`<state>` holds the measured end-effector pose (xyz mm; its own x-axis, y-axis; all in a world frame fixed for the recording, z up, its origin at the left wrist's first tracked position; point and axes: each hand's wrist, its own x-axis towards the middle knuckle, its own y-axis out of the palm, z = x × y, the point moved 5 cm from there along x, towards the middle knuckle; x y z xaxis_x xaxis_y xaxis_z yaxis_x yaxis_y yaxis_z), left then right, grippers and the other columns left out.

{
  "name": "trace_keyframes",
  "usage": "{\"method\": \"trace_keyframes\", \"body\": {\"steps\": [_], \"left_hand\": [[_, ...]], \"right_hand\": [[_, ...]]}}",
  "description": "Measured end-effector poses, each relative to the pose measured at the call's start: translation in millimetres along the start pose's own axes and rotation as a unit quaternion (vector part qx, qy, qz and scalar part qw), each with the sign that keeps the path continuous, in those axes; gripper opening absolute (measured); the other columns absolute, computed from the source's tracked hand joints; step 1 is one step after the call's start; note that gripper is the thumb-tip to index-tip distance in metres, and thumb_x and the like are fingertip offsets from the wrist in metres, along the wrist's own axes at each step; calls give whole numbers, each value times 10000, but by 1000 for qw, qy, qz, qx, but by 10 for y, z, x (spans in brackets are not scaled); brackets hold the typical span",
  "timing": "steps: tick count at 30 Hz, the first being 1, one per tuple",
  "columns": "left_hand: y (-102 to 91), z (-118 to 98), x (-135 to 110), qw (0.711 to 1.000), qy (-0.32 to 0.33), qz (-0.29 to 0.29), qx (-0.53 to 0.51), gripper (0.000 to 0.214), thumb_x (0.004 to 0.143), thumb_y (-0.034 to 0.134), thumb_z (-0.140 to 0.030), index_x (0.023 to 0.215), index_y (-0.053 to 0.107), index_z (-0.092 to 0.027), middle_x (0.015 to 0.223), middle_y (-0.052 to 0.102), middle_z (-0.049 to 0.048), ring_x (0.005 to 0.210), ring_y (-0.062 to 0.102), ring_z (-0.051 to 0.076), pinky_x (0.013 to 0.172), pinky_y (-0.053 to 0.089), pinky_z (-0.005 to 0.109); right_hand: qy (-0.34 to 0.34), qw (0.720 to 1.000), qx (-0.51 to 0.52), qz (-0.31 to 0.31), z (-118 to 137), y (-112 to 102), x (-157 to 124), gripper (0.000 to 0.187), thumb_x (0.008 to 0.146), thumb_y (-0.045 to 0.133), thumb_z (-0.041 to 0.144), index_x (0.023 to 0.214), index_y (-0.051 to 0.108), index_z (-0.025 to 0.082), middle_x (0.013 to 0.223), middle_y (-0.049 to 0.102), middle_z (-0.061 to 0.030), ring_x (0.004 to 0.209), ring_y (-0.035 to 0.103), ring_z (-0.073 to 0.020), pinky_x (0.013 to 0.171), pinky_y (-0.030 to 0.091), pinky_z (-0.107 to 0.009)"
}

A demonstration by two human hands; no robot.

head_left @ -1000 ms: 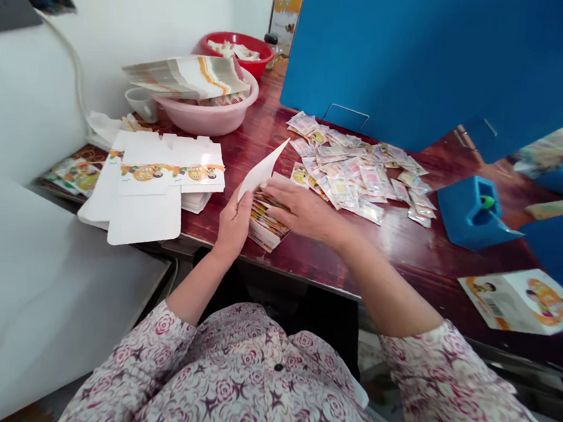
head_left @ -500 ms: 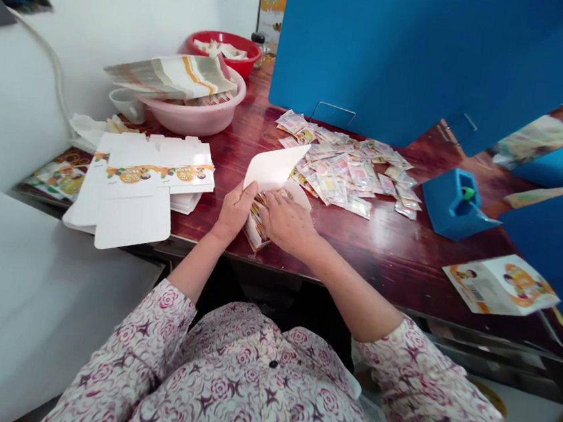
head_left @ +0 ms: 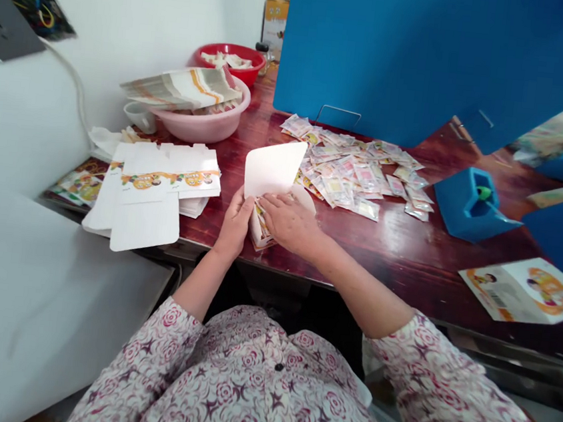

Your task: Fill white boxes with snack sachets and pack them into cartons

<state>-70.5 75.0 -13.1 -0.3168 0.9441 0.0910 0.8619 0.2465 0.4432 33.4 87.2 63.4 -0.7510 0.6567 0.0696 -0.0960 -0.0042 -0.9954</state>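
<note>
A small white carton point(head_left: 273, 173) stands at the near edge of the dark red table point(head_left: 408, 251), its lid flap raised and colourful sachets packed inside. My left hand point(head_left: 236, 223) grips the carton's left side. My right hand point(head_left: 288, 222) lies over the open top, fingers curled against the sachets inside. Just behind the carton lies a loose pile of sachets point(head_left: 356, 172).
A stack of flat unfolded cartons point(head_left: 156, 184) lies at the left. Behind it stand a pink basin point(head_left: 203, 122) holding flat cartons and a red basin point(head_left: 230, 58). A blue divider panel point(head_left: 428, 58) stands at the back, a blue holder point(head_left: 473, 204) and a printed packet point(head_left: 524, 290) at the right.
The carton's lid flap has swung up and now faces me. My right hand has drawn back from reaching over the sachets to sit on the carton's open top.
</note>
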Motion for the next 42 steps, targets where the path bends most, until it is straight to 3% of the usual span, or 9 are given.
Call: {"method": "trace_keyframes", "body": {"steps": [5,9,16,19,24,28,32,38,42], "left_hand": [[42,-36,83,997,-14,-52,54,290,819,647,-320,1069,604,-180,985,713,33,892,669,175,802,535,275],[44,-18,104,994,-8,-57,97,240,809,627,-321,1003,602,-182,864,667,-7,759,619,145,670,491,235],[69,-23,123,996,-15,-43,78,234,786,642,-331,960,610,-177,807,660,-21,697,597,127,648,483,224],[103,-26,59,997,-25,-38,57,240,782,663,-334,959,618,-178,807,671,-19,702,615,129,663,495,229],[150,-9,-37,998,-51,-23,32,247,818,659,-339,1011,666,-184,856,707,8,745,661,155,724,538,282],[99,-213,-85,981,132,19,143,136,864,652,-283,937,741,-209,1085,715,55,1045,668,204,965,518,374],[88,-359,-219,909,282,127,280,216,975,535,-286,1054,736,-281,1228,694,50,1329,531,232,1142,393,514],[44,-483,-458,836,308,259,373,376,1024,374,-221,1318,605,-257,1356,630,86,1381,476,229,1187,335,560],[71,-577,-550,794,283,354,406,476,955,542,-289,1426,502,-237,1444,558,121,1418,435,261,1191,343,542]], "right_hand": [[14,964,228,-139,-198,-91,-237,418,1004,419,299,1325,631,137,1399,603,-120,1332,530,-261,1182,367,-466],[161,829,421,-331,-839,-168,-380,454,963,506,511,1276,662,221,1325,662,-69,1283,577,-227,1172,380,-437],[242,591,759,-129,-879,373,-38,466,697,761,577,951,683,194,985,761,-73,924,708,-242,900,572,-407],[278,548,776,-145,-774,511,-136,354,678,793,466,883,659,210,823,739,1,718,675,-166,717,576,-305],[303,607,701,-222,-804,475,-334,240,641,790,358,815,691,224,754,699,46,649,611,-128,641,524,-261],[175,648,691,-269,-775,265,-404,226,594,862,394,674,730,229,906,728,-14,813,659,-174,774,543,-309],[104,709,650,-252,-797,192,-476,218,662,856,443,662,754,251,951,738,-34,852,678,-191,820,551,-345],[-13,881,434,-190,-868,86,-668,188,923,621,352,1042,766,331,1201,724,-13,1309,547,-228,1188,303,-523],[-87,935,331,-89,-749,-63,-929,481,939,599,311,1417,548,317,1511,501,-31,1497,293,-236,1222,242,-558]]}}
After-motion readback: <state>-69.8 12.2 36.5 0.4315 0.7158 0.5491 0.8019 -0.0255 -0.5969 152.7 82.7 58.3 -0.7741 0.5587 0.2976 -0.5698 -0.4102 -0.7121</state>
